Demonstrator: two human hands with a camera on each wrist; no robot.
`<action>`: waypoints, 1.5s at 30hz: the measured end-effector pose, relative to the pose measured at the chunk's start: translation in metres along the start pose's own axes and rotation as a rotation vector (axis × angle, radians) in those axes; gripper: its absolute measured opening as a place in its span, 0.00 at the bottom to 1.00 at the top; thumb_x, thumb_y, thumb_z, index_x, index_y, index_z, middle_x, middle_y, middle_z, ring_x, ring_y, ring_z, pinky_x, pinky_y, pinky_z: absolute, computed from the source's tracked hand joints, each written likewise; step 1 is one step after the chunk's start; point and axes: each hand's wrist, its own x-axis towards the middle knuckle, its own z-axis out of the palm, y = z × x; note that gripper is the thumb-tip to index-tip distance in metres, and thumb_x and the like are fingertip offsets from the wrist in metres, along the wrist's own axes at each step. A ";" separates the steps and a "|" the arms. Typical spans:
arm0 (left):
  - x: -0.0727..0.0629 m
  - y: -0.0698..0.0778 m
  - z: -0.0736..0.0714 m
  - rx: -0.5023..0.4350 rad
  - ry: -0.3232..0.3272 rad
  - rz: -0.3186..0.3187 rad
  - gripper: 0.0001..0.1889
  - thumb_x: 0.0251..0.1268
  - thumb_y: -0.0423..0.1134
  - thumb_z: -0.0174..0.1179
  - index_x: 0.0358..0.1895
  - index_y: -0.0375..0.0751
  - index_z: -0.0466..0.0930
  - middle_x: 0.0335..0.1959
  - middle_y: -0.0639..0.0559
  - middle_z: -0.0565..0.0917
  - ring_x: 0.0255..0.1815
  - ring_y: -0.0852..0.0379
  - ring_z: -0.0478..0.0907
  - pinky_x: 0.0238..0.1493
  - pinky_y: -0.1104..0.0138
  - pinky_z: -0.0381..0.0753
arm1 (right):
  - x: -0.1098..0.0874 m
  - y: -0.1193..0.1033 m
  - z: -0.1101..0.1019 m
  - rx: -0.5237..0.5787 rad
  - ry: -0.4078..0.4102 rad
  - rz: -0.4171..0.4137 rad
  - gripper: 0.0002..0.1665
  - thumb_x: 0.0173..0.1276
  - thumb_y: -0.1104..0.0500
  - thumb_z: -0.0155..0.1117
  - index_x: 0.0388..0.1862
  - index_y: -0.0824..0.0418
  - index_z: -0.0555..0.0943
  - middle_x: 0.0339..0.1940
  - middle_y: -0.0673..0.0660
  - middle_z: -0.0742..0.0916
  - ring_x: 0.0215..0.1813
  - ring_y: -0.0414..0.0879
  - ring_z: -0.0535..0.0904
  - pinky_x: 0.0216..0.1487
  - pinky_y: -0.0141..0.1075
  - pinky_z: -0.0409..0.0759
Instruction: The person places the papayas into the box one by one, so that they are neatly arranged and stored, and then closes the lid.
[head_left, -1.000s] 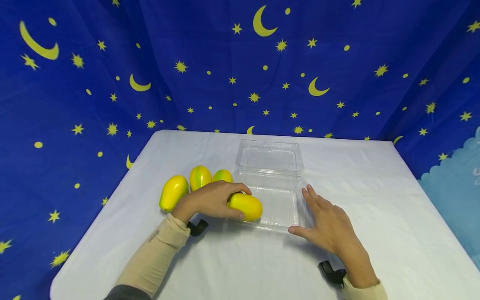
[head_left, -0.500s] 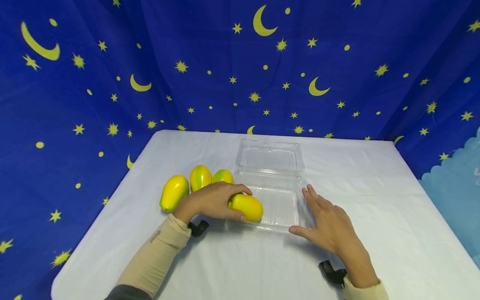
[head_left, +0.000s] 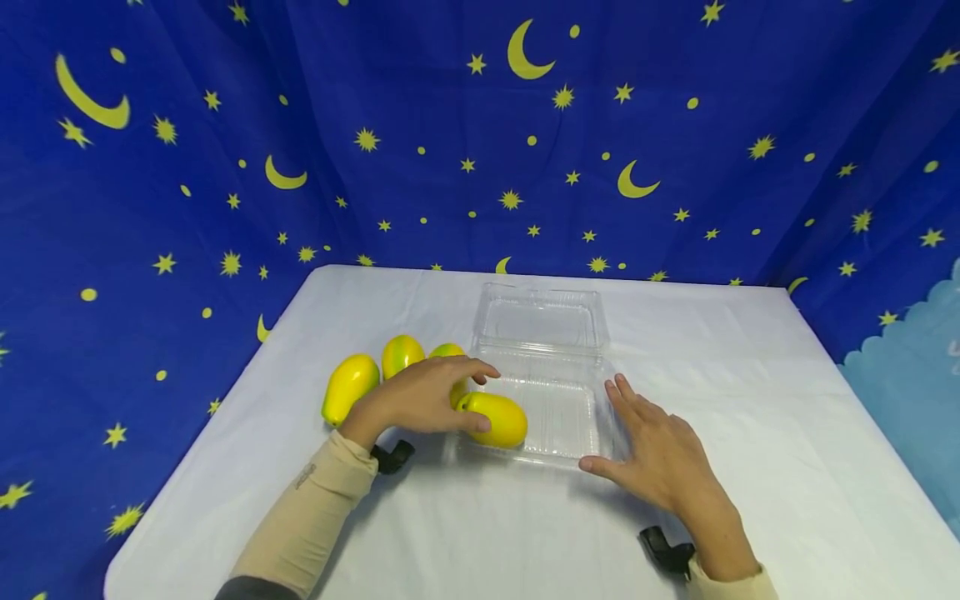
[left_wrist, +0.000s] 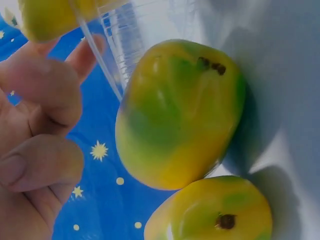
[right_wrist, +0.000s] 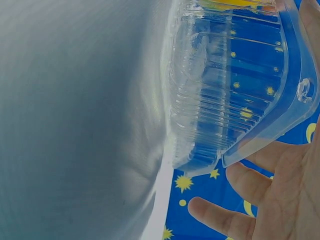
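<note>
The head view looks forward and down across the table [head_left: 757, 392] to the far curtain [head_left: 435, 92]. The wrist views sit low and close, turned sideways, left by the yellow-green fruits [left_wrist: 180, 120], right by the clear container [right_wrist: 220, 110]; all three share container and curtain.

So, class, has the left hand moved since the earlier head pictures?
Yes, slightly: the left hand has shifted up the head view, nearer the far edge of the table.

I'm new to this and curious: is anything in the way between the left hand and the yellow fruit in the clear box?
Nothing visible is. The left hand is beside the yellow fruit, its thumb overlapping it in the head view, and the lid of the clear box lies folded back.
</note>
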 end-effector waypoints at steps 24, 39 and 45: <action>-0.030 -0.010 -0.022 -0.161 0.629 -0.106 0.30 0.68 0.57 0.62 0.71 0.56 0.70 0.58 0.52 0.78 0.33 0.61 0.76 0.30 0.67 0.78 | -0.004 0.000 0.000 -0.003 -0.042 0.037 0.70 0.52 0.13 0.53 0.83 0.53 0.52 0.83 0.54 0.59 0.76 0.63 0.66 0.65 0.73 0.63; -0.087 -0.047 -0.042 -0.129 0.660 -0.267 0.31 0.65 0.55 0.66 0.71 0.60 0.70 0.62 0.52 0.77 0.44 0.56 0.74 0.39 0.66 0.74 | -0.004 -0.001 0.000 0.007 -0.020 0.017 0.69 0.53 0.15 0.55 0.82 0.55 0.54 0.83 0.55 0.61 0.74 0.63 0.68 0.62 0.73 0.65; -0.102 -0.064 -0.047 -0.158 0.547 -0.298 0.33 0.64 0.55 0.67 0.71 0.55 0.70 0.65 0.51 0.76 0.55 0.53 0.74 0.48 0.59 0.75 | -0.003 -0.002 -0.001 0.014 -0.015 0.016 0.69 0.53 0.16 0.57 0.82 0.54 0.53 0.83 0.55 0.60 0.75 0.63 0.68 0.62 0.73 0.65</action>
